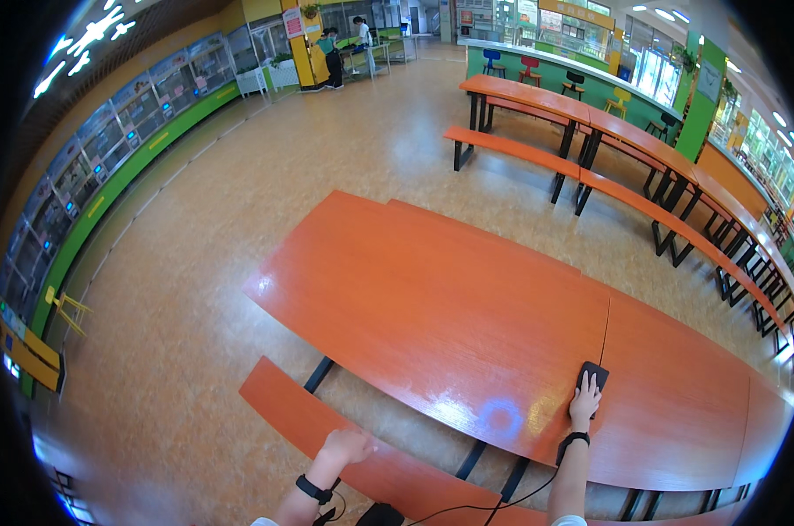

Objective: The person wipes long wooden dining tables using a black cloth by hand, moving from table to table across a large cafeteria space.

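Observation:
My right hand lies palm down on a flat black rectangular object, its fingers spread over the top. The object rests on the orange tabletop, beside the seam between two table sections; I cannot tell whether it is a folded cloth or a case. My left hand hangs above the orange bench with its fingers curled in, and no object shows in it. A black band circles each wrist, and a thin black cable runs from the right one down across the bench.
Black metal legs show between bench and table. Another long orange table with benches stands beyond. Glass serving windows line the left, near a yellow stool. Two people stand at the far end.

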Motion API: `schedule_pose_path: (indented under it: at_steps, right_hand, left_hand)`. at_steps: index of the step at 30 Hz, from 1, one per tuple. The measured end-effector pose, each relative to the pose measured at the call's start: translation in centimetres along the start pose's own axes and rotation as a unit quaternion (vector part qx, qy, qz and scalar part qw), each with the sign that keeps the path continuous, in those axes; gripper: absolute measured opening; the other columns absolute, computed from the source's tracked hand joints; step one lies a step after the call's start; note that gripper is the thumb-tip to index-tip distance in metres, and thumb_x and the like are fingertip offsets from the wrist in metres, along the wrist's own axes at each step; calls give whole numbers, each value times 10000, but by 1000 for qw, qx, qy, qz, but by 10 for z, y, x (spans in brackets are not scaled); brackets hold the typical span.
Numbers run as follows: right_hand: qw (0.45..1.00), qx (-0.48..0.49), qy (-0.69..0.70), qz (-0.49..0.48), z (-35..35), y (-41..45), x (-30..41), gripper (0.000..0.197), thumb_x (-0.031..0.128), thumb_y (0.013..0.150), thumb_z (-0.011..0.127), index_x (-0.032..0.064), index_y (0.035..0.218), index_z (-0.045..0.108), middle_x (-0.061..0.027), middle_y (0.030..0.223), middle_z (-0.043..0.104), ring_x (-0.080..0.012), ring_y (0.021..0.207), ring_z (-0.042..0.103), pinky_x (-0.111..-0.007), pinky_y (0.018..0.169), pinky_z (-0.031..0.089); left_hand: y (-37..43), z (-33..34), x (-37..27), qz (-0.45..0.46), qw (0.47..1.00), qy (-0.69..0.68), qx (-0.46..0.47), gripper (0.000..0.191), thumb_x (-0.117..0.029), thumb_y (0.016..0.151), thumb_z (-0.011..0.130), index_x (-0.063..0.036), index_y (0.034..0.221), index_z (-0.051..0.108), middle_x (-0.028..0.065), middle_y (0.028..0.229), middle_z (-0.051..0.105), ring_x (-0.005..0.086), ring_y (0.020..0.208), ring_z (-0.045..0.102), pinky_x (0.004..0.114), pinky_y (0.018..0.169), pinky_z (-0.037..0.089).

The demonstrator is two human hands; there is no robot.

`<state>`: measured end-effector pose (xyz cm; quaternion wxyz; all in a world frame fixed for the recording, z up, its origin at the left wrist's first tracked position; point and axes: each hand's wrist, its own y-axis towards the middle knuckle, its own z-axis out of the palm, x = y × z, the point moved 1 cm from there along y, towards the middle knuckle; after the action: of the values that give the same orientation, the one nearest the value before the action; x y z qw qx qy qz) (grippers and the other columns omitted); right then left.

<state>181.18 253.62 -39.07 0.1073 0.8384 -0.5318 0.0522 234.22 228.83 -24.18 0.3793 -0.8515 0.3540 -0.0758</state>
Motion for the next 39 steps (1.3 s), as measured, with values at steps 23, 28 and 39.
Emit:
schedule_pose_path:
  at_steps: [23,28,39]
  right_hand:
    - [973,59,91,-206,-25,-276,204,497,102,832,629,274,1298,611,-14,1366,548,-328,1026,479,-484,853,427]
    - [933,129,209,-262,-23,-313,216,384,124,879,621,220,1250,646,-48,1276,611,-326,1005,550,-434,824,467]
    - [917,125,311,-215,-65,-454,227,344,23,833,635,49,1175,657,-219,1091,667,-388,1007,639,-419,920,498]
  left_hand:
    - [-57,11,80,-49,985,-132,-104,471,-480,930,474,-110,1191,603,125,1225,621,319,1118,596,447,897,494]
    - [-88,19,104,-24,953,-165,-253,330,-369,896,484,-129,942,707,108,979,709,310,933,675,458,697,544]
    - [-180,55,243,-32,932,-290,-215,579,-458,935,551,-22,1316,535,206,1198,648,332,1099,630,404,930,501]
